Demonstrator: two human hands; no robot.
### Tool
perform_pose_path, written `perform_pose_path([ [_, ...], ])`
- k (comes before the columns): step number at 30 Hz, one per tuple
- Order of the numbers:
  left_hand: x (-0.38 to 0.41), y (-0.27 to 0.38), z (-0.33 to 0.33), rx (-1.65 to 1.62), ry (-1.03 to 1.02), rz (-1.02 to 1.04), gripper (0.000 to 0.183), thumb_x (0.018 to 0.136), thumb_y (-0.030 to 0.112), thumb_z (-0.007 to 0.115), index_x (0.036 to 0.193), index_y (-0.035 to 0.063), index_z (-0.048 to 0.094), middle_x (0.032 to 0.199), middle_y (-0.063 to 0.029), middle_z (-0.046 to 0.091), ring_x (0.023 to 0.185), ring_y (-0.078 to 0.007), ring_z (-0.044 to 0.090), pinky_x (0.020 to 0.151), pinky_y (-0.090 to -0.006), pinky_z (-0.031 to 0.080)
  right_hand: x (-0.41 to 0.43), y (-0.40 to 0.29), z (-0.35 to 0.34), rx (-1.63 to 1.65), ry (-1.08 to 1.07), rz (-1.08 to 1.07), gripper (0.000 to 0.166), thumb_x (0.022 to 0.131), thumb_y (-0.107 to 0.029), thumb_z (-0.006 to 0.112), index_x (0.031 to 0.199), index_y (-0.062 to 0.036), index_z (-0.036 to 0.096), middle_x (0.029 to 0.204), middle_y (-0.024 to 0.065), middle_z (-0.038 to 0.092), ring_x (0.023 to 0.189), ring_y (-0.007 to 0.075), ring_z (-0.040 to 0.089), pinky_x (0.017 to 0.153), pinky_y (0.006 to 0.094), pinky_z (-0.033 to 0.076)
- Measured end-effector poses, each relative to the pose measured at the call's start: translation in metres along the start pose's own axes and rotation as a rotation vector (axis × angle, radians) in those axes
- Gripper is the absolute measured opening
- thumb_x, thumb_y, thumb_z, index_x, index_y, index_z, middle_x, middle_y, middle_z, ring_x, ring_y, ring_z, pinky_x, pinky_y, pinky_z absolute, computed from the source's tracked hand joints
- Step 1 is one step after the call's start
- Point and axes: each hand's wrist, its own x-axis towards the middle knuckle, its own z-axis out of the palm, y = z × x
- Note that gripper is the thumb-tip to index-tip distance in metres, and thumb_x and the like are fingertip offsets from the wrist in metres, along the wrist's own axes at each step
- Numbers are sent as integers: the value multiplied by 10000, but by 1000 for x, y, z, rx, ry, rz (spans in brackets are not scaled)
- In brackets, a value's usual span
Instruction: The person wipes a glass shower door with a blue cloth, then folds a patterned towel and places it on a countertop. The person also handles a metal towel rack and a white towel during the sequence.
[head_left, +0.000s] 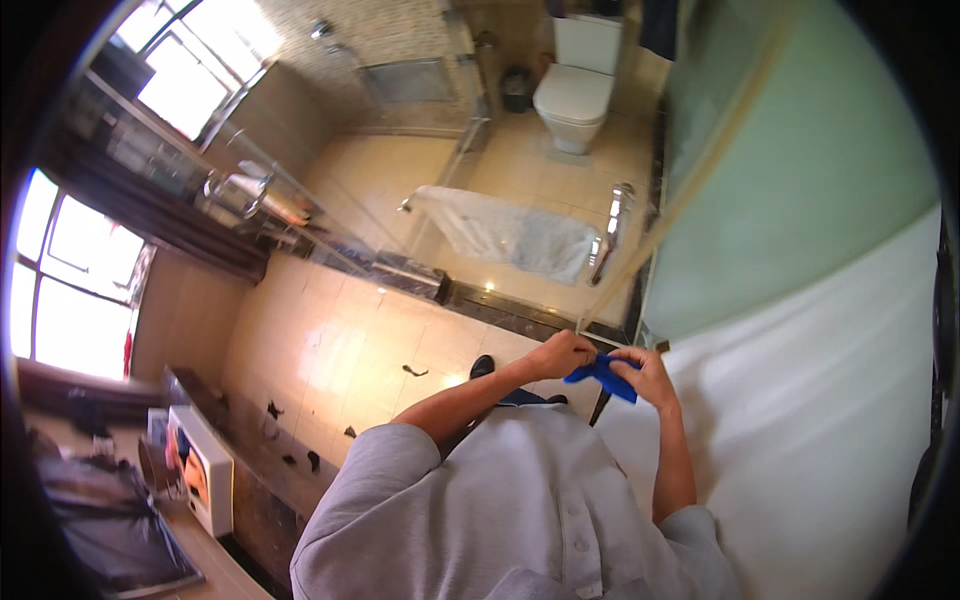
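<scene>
Both of my hands are together in front of my body, working on a small piece of blue material (616, 384), perhaps cloth. My left hand (559, 354) pinches its left end between thumb and fingers. The right side of it is gripped by my right hand (649, 376), thumb on top. Just beyond my left hand is the lower end of a long tan pole or strip (679, 199), which runs up along the green frosted panel (795, 180). I cannot tell whether my hand touches it. Beneath and right of my right hand spreads a white sheet-like surface (810, 405).
A glass partition bears a white towel (510, 232) and a metal handle (611, 232); a toilet (577, 90) and a bin (516, 90) stand behind it. Several dark scraps (313, 460) lie on the tiled floor (360, 352). At left, a white-framed box (210, 469) sits on a counter.
</scene>
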Motion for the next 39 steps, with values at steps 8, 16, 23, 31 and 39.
perform_pose_path([
  [8,-102,-58,-21,-706,4,-157,735,871,255,757,1476,33,403,1263,-124,622,1133,-197,563,996,-329,443,31,51,109,841,-206,435,213,943,-126,605,1109,-5,662,973,71,698,854,134,674,778,255,541],
  [16,-135,-114,-18,-585,350,-215,337,864,161,738,1168,26,684,937,-29,703,842,-105,626,762,-274,519,48,46,158,797,-283,599,324,972,-276,587,1111,8,658,1004,109,697,868,183,686,773,293,560],
  [23,-199,-132,-72,-687,586,-376,353,925,329,691,1026,-7,732,895,-77,726,753,-166,669,720,-319,546,88,35,200,1138,-583,581,710,949,-690,396,1138,-63,669,1007,93,719,829,209,678,747,297,543],
  [31,-309,-184,-121,-1035,754,-337,355,949,314,667,1095,-8,701,973,-97,721,834,-194,684,776,-346,566,115,-73,350,537,-580,431,422,882,-233,749,1199,14,619,1144,117,681,1029,210,652,935,362,517],
  [39,-376,-246,-145,-1299,895,-384,365,937,290,689,1116,-27,682,1016,-139,713,841,-224,697,774,-364,578,151,-106,455,219,-663,510,294,880,-152,745,1091,43,683,984,110,719,830,177,692,758,306,576],
])
